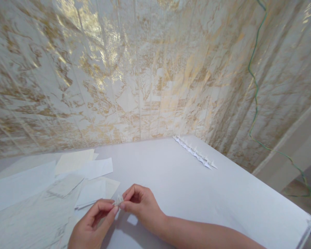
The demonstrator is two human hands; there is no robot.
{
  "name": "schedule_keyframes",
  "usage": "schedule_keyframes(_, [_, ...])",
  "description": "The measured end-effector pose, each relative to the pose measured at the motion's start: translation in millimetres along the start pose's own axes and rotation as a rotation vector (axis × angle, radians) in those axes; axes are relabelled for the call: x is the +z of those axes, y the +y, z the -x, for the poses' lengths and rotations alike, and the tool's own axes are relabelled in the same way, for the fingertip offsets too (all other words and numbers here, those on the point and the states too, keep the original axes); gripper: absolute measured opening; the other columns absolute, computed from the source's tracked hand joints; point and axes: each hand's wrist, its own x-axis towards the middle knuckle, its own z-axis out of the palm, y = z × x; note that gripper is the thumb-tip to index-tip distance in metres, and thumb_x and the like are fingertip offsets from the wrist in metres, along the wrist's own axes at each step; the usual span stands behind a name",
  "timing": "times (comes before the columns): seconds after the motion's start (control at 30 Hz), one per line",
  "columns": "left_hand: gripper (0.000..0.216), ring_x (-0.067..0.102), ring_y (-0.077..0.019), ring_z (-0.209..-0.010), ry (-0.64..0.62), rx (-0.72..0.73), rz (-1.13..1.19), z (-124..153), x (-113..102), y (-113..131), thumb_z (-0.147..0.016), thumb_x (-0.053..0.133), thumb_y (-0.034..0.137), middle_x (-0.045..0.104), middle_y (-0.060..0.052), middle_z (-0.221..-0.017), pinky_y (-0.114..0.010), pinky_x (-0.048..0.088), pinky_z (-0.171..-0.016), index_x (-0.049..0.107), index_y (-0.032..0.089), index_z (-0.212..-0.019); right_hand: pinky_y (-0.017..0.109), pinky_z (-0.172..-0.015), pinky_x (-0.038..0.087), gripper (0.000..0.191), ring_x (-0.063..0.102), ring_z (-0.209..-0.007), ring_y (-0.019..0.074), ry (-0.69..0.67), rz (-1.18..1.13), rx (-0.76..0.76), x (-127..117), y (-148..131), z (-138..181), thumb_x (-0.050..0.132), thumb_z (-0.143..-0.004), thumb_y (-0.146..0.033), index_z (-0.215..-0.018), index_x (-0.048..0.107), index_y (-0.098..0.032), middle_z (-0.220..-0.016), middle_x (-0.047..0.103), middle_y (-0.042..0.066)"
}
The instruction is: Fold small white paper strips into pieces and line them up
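Note:
Between my two hands, just above the white table (150,166), is a small folded piece of white paper (118,200) with pointed edges. My left hand (94,221) pinches it from the left with thumb and index finger. From the right, my right hand (142,204) pinches it the same way, the fingertips of both hands almost meeting. Its exact folded shape is partly hidden by the fingers. Beneath the hands, a small white paper piece (132,220) lies on the table in their shadow.
Loose paper sheets (23,183) and a stack of small cut papers (90,193) cover the table's left side. A row of pointed folded paper pieces (194,152) lies near the back right edge. Behind stands a gold-patterned wall covering (134,76); a green cord (256,100) hangs at right.

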Motion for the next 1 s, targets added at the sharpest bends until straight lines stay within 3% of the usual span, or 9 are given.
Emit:
schedule_keyframes(0.13, [0.045, 0.066, -0.0196, -0.074, 0.033, -0.006, 0.078, 1.4, 4.1, 0.0, -0.057, 0.084, 0.061, 0.069, 0.002, -0.071, -0.024, 0.055, -0.067, 0.062, 0.024, -0.071, 0.025, -0.062, 0.04, 0.047, 0.052, -0.059, 0.0098, -0.026, -0.04, 0.032, -0.8, -1.3, -1.6, 0.095, -0.049, -0.039, -0.066, 0.057, -0.018, -0.065, 0.061, -0.004])
schedule_keyframes(0.3, [0.05, 0.066, -0.0182, -0.079, 0.099, -0.02, 0.12, 7.6, 13.0, 6.2, -0.061, 0.084, 0.057, 0.071, 0.004, -0.079, -0.024, 0.052, -0.074, 0.054, 0.027, -0.086, 0.024, -0.061, 0.038, 0.05, 0.05, -0.058, 0.0078, -0.076, -0.017, 0.086, -3.1, 1.8, -4.5, 0.096, -0.047, -0.04, -0.08, 0.066, -0.018, -0.067, 0.058, -0.006])
schedule_keyframes(0.43, [0.045, 0.063, -0.0169, -0.077, 0.096, 0.063, 0.059, 7.5, 12.2, 7.6, -0.064, 0.082, 0.053, 0.066, 0.006, -0.075, -0.023, 0.05, -0.074, 0.054, 0.027, -0.087, 0.025, -0.06, 0.037, 0.051, 0.05, -0.056, 0.0078, -0.101, 0.016, 0.135, -4.1, 6.1, -5.0, 0.095, -0.047, -0.048, -0.075, 0.065, -0.016, -0.063, 0.059, -0.005])
schedule_keyframes(0.57, [0.039, 0.059, -0.0154, -0.072, 0.056, 0.089, 0.053, 5.5, 10.0, 3.2, -0.068, 0.08, 0.051, 0.061, 0.008, -0.07, -0.022, 0.048, -0.07, 0.053, 0.027, -0.082, 0.025, -0.061, 0.037, 0.05, 0.051, -0.057, 0.008, -0.064, -0.004, 0.107, -3.0, 5.3, -3.8, 0.093, -0.049, -0.051, -0.065, 0.061, -0.016, -0.062, 0.061, -0.004])
schedule_keyframes(0.73, [0.044, 0.065, -0.0195, -0.081, -0.004, -0.072, 0.105, 6.6, 10.6, -1.2, -0.066, 0.079, 0.059, 0.069, 0.003, -0.079, -0.025, 0.05, -0.077, 0.063, 0.025, -0.09, 0.027, -0.065, 0.039, 0.047, 0.052, -0.06, 0.0096, -0.063, -0.019, 0.062, -2.5, 2.0, -2.8, 0.093, -0.051, -0.049, -0.066, 0.062, -0.016, -0.064, 0.063, -0.003])
schedule_keyframes(0.8, [0.043, 0.065, -0.0194, -0.078, -0.047, -0.1, 0.099, 6.1, 9.2, -1.2, -0.066, 0.078, 0.062, 0.069, 0.003, -0.077, -0.024, 0.05, -0.074, 0.067, 0.024, -0.084, 0.027, -0.066, 0.039, 0.046, 0.052, -0.061, 0.0097, -0.075, -0.021, 0.053, -2.9, 1.7, -2.9, 0.093, -0.052, -0.047, -0.068, 0.062, -0.017, -0.065, 0.062, -0.003])
schedule_keyframes(1.0, [0.045, 0.06, -0.0185, -0.07, -0.143, -0.061, -0.041, -4.0, -3.0, -3.0, -0.067, 0.075, 0.066, 0.065, 0.003, -0.068, -0.023, 0.049, -0.066, 0.069, 0.022, -0.071, 0.026, -0.067, 0.038, 0.048, 0.051, -0.064, 0.0094, -0.088, -0.038, 0.041, -3.4, 1.5, -3.6, 0.094, -0.05, -0.045, -0.075, 0.063, -0.018, -0.068, 0.06, -0.005])
